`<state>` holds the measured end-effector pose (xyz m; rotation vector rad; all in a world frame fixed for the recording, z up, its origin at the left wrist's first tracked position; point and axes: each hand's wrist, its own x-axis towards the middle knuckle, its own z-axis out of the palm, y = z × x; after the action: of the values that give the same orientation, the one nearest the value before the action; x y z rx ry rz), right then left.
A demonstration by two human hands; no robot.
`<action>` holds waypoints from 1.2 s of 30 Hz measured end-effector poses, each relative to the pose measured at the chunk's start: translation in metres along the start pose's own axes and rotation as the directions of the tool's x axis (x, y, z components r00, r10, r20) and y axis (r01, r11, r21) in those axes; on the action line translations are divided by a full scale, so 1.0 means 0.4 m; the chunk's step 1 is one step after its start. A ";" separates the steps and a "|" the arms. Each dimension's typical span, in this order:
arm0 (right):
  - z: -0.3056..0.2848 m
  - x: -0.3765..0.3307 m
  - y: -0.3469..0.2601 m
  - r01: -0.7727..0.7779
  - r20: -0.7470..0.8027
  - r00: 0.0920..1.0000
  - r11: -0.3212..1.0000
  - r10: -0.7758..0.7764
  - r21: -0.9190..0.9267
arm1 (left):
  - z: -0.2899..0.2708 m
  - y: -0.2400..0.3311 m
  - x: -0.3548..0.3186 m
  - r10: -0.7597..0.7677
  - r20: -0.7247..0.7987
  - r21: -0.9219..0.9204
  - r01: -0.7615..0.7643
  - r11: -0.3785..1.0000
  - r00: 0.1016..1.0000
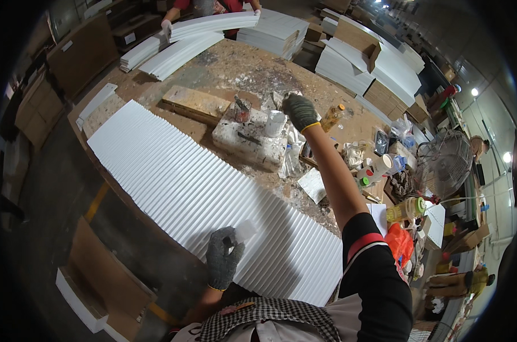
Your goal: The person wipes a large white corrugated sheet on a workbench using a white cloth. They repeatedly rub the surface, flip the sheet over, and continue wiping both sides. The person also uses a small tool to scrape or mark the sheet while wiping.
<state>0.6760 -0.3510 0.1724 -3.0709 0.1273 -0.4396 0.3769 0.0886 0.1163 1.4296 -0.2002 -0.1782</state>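
My left hand (223, 257), in a dark grey knit glove, is closed in a pinch on a small pale, flat, translucent piece (246, 229). It is over the near edge of a long row of white strips (173, 165) set side by side. My right hand (300, 111), gloved the same, reaches far over the table with its fingers curled; whatever is in them is hidden. Just left of it, a white-smeared cup (275, 123) and a jar with a tool in it (242, 109) stand on a paint-stained block (250, 148). Crumpled plastic (291, 162) hangs by the block.
An amber bottle (332, 117) stands right of my right hand. Bottles (406, 210), an orange bag (400, 242) and a fan (445, 162) crowd the right side. A wooden board (197, 102) lies beyond the strips. Across the table, a person's gloved hands (166, 28) hold white panels (213, 24).
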 end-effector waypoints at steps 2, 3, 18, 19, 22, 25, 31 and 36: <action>0.027 0.030 -0.029 0.013 0.048 0.999 1.000 -0.014 0.025 | 0.006 0.018 0.017 0.035 0.015 -0.006 -0.035 0.999 0.999; 0.038 0.041 -0.039 0.024 0.122 0.992 1.000 -0.024 -0.001 | 0.006 0.024 0.023 0.040 0.023 -0.036 -0.039 0.999 0.999; 0.016 -0.184 0.072 -0.493 0.267 0.829 0.416 0.491 0.764 | 0.001 0.024 0.105 0.079 0.002 -0.063 -0.079 0.995 0.997; 0.038 -0.211 0.075 -0.493 0.373 0.740 0.073 0.560 0.867 | 0.012 0.030 0.119 0.090 0.007 -0.117 -0.089 0.989 0.996; 0.083 -0.291 0.082 -0.389 0.421 0.669 -0.194 0.612 0.901 | 0.038 0.041 0.171 0.123 -0.011 -0.036 -0.123 0.992 0.992; 0.079 -0.363 0.070 -0.310 0.443 0.688 -0.319 0.575 0.895 | 0.066 0.035 0.222 0.130 -0.035 0.004 -0.130 0.991 0.991; -0.059 -0.506 -0.087 -0.193 0.413 0.863 -0.564 0.292 0.803 | 0.086 0.026 0.288 0.086 -0.068 0.092 -0.079 0.993 0.994; -0.181 -0.637 -0.298 -0.297 0.344 0.878 -0.185 0.332 0.937 | 0.079 0.033 0.294 0.084 -0.091 0.014 -0.083 0.996 0.992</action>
<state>0.4210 -0.2120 0.1765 -1.3159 0.3623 -0.2766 0.4835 0.0316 0.1369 1.4338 -0.1854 -0.0434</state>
